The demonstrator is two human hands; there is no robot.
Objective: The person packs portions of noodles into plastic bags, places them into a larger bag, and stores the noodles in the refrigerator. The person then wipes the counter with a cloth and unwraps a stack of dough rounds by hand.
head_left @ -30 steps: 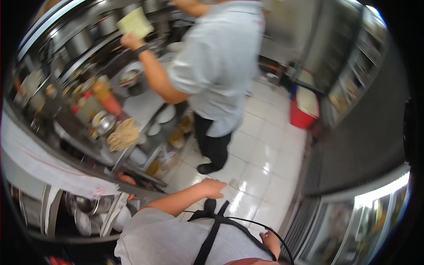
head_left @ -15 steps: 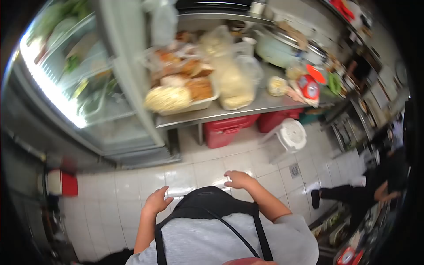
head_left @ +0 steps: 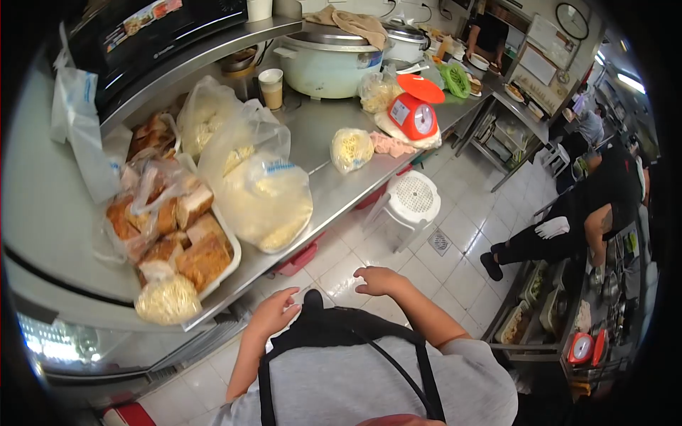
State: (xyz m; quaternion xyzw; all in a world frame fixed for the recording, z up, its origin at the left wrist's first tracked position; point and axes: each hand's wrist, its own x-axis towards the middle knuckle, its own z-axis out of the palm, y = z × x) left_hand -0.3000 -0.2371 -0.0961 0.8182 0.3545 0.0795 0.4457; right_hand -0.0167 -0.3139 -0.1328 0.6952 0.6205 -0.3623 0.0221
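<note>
Left hand (head_left: 274,313) and right hand (head_left: 378,281) hang empty, loosely spread near the counter (head_left: 332,186), best kept clear of its edge.

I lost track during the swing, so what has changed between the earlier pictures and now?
The view has swung right to the steel table, which now looks nearer; its white tray shows farther left than half a second ago. The right hand, first low beside the body, is now out front. No grasp or release shows. The left hand stays empty; the red scale remains on the table.
</note>
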